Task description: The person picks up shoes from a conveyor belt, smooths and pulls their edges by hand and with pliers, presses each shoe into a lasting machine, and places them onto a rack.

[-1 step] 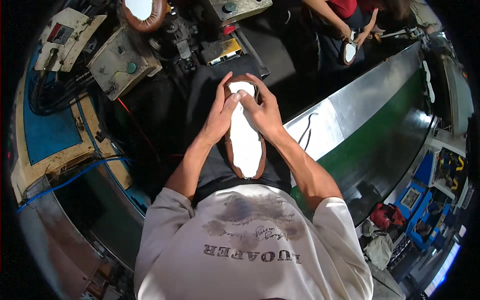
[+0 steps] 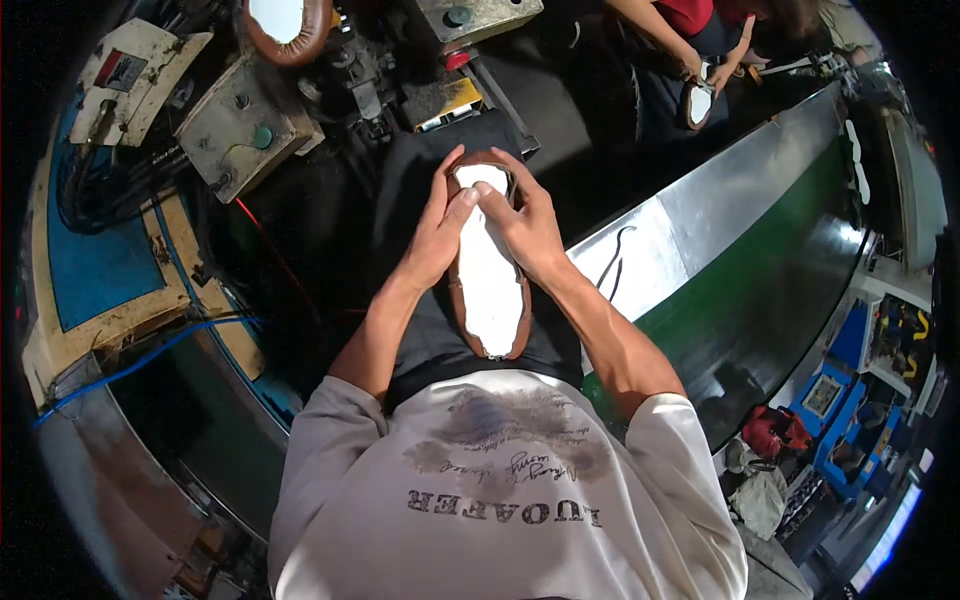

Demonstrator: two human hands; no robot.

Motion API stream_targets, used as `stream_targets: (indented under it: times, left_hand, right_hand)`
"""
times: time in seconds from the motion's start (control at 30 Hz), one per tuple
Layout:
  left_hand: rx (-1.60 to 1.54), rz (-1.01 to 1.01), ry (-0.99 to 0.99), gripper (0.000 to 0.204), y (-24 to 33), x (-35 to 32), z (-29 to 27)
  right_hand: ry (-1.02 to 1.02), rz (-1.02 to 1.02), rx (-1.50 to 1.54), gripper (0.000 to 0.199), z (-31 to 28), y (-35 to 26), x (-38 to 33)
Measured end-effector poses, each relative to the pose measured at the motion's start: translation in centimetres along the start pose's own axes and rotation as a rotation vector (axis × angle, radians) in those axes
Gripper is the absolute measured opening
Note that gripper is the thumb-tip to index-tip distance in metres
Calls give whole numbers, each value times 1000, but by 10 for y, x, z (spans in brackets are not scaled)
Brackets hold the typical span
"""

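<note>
A brown leather shoe upper (image 2: 461,308) lies sole side up over my lap, with a white insole board (image 2: 492,285) along its underside. My left hand (image 2: 437,230) wraps round the left side of its far end. From the other side my right hand (image 2: 530,225) grips the same end. Both thumbs press on the white board close to each other, and my fingers curl over the brown edge. The near end of the shoe rests by my waist. Whatever is inside the upper is hidden.
To the right runs a green conveyor belt (image 2: 740,290) with a metal edge (image 2: 650,245), a dark cord (image 2: 617,262) on it. Machinery with a control box (image 2: 245,130) stands ahead. Another brown shoe (image 2: 312,42) is mounted there. A co-worker's hands (image 2: 722,75) hold a similar shoe.
</note>
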State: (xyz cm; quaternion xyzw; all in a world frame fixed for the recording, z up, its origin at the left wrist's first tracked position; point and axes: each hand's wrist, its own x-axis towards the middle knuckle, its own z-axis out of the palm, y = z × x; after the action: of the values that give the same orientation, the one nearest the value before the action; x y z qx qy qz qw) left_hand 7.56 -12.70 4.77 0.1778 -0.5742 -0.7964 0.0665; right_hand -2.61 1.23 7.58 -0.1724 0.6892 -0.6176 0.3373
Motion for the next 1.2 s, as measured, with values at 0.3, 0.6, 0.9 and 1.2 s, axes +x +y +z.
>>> stream_targets:
  times: [0.3, 0.6, 0.9, 1.2]
  left_hand:
    - [-262, -2, -166, 76, -1, 6, -23]
    - [59, -64, -28, 77, 6, 2, 2]
    - [225, -252, -121, 85, 9, -44, -1]
    - [-98, -476, -288, 87, 35, -56, -30]
  right_hand:
    - [-269, 226, 527, 87, -35, 15, 12]
    - [-210, -29, -177, 79, -37, 3, 15]
    - [-132, 66, -129, 92, -39, 20, -58]
    - [-267, 204, -176, 78, -58, 10, -85]
